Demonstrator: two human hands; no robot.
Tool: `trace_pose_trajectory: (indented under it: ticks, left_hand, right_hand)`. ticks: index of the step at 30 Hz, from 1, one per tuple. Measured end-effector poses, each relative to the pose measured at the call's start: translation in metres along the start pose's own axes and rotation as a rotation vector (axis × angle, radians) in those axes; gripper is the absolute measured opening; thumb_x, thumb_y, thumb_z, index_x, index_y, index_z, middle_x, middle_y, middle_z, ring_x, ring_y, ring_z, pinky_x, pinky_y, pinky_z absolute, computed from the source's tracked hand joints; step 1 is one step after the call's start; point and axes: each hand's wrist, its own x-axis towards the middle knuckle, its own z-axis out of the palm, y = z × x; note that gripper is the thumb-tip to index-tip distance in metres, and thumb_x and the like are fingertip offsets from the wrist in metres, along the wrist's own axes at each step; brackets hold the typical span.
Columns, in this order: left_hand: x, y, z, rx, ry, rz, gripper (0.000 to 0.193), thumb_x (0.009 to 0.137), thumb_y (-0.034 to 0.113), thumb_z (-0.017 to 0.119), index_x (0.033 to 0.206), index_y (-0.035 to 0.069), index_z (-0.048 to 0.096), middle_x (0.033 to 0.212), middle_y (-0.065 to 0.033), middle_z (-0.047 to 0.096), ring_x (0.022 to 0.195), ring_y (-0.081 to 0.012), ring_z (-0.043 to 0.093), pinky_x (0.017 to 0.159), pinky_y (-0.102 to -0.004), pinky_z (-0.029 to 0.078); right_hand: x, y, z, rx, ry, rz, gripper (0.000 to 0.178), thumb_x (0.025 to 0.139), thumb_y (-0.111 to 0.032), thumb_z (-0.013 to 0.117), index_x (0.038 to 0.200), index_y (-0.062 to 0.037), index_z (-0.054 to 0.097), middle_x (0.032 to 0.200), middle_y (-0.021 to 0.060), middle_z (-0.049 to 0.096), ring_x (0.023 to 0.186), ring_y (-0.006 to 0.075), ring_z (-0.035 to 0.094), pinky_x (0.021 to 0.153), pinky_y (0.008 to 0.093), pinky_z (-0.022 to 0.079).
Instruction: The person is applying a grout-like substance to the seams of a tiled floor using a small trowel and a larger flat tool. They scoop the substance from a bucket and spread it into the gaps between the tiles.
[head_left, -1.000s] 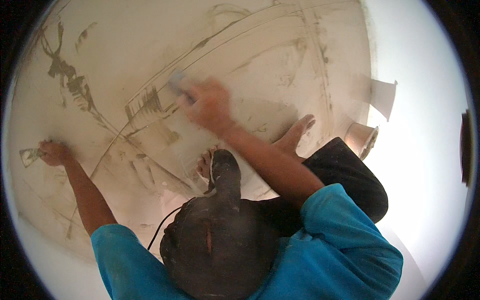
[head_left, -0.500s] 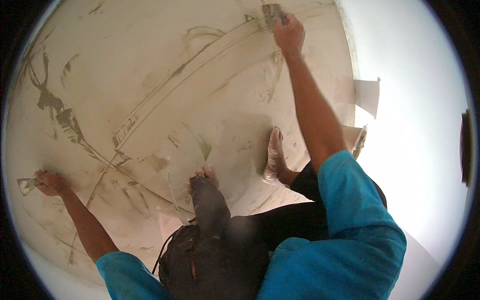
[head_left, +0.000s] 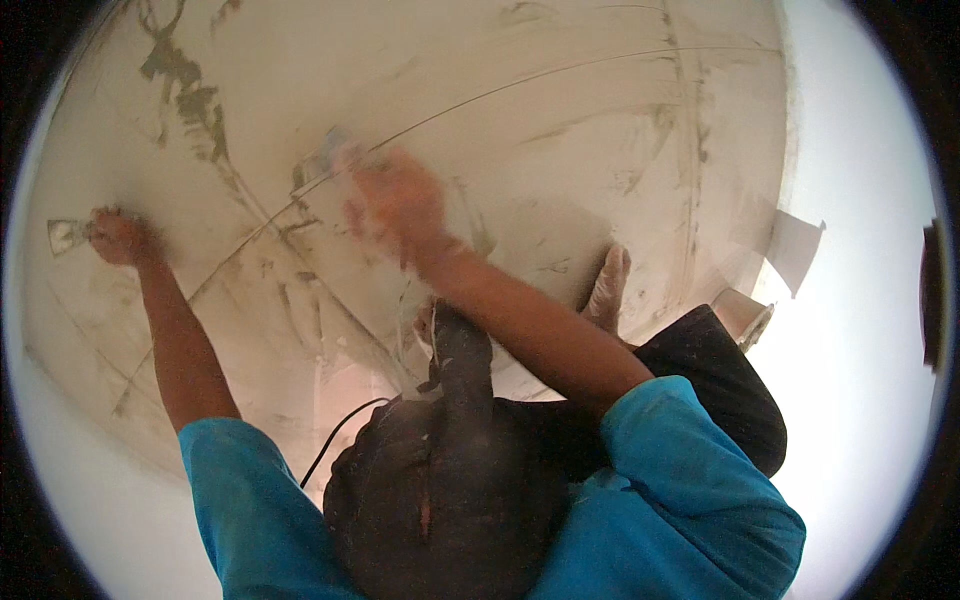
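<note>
My right hand point(head_left: 400, 205), blurred by motion, is closed round a flat scraper point(head_left: 325, 155) that seems to touch the pale floor point(head_left: 440, 95). The blade lies at a long thin seam point(head_left: 520, 80), beside a short dark smear. Out to the left, my left hand point(head_left: 120, 237) is wrapped round a small putty knife point(head_left: 68, 235). Its pale, smeared blade points left, away from my arm, low over the floor or on it. Dark greyish patches point(head_left: 200, 105) mark the floor between and beyond my hands.
My bare, dusty right foot point(head_left: 607, 285) is planted on the floor, and the other foot is partly hidden by dark trousers point(head_left: 465, 350). On the right, a pale tapered object point(head_left: 797, 250) and a round container point(head_left: 743, 318) stand by the white wall point(head_left: 860, 380).
My right hand has swept from the far right towards me and to the left with the scraper. The dark band along the seam has thinned to a line. The whole view has shifted.
</note>
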Motion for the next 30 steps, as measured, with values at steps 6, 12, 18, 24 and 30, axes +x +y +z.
trace_pose_trajectory:
  ticks: [6, 12, 18, 24, 30]
  left_hand:
    - [-0.002, 0.036, -0.022, -0.448, 0.123, -0.26, 0.046, 0.089, 0.037, 0.055, 0.092, -0.009, 0.059, 0.086, -0.0174, 0.067, 0.08, -0.0271, 0.065, 0.072, -0.0376, 0.05]
    - [-0.004, 0.029, -0.018, -0.29, 0.039, -0.224, 0.039, 0.089, 0.032, 0.057, 0.098, -0.006, 0.06, 0.093, -0.0163, 0.066, 0.081, -0.0266, 0.065, 0.072, -0.0373, 0.05]
    - [0.008, -0.03, 0.012, 0.141, 0.11, 0.283, 0.029, 0.091, 0.025, 0.055, 0.104, 0.0, 0.062, 0.091, -0.013, 0.065, 0.08, -0.0277, 0.062, 0.075, -0.0391, 0.049]
    - [0.0, 0.167, -0.068, -0.842, -0.216, -0.196, 0.026, 0.092, 0.022, 0.052, 0.104, -0.001, 0.057, 0.093, -0.0101, 0.062, 0.084, -0.0199, 0.057, 0.077, -0.0341, 0.047]
    - [-0.029, 0.379, -0.106, -1.367, -0.577, 0.373, 0.022, 0.093, 0.021, 0.055, 0.101, 0.0, 0.055, 0.096, -0.0074, 0.061, 0.08, -0.0144, 0.056, 0.072, -0.0301, 0.047]
  right_hand:
    - [-0.027, -0.085, 0.016, 0.215, -0.194, -0.169, 0.045, 0.075, -0.021, 0.064, 0.116, -0.0049, 0.056, 0.096, 0.0072, 0.064, 0.086, 0.0237, 0.059, 0.067, 0.0407, 0.048]
    - [-0.011, -0.018, -0.03, 1.18, -0.58, 0.811, 0.03, 0.085, -0.019, 0.06, 0.11, -0.0024, 0.057, 0.102, 0.0096, 0.063, 0.091, 0.0238, 0.061, 0.077, 0.0396, 0.05]
    - [-0.007, 0.057, -0.096, 1.964, -0.127, 0.903, 0.033, 0.088, -0.016, 0.059, 0.118, -0.0041, 0.053, 0.109, 0.0068, 0.062, 0.096, 0.0195, 0.062, 0.082, 0.0341, 0.052]
    - [-0.02, 0.167, -0.2, 1.647, -0.009, 0.649, 0.047, 0.089, -0.018, 0.055, 0.131, -0.0025, 0.042, 0.122, 0.0088, 0.057, 0.107, 0.0189, 0.06, 0.089, 0.0376, 0.051]
    - [-0.052, 0.243, -0.364, 1.44, 0.198, 0.5, 0.035, 0.089, -0.021, 0.058, 0.119, -0.0029, 0.054, 0.108, 0.0113, 0.063, 0.098, 0.0248, 0.061, 0.086, 0.0419, 0.049]
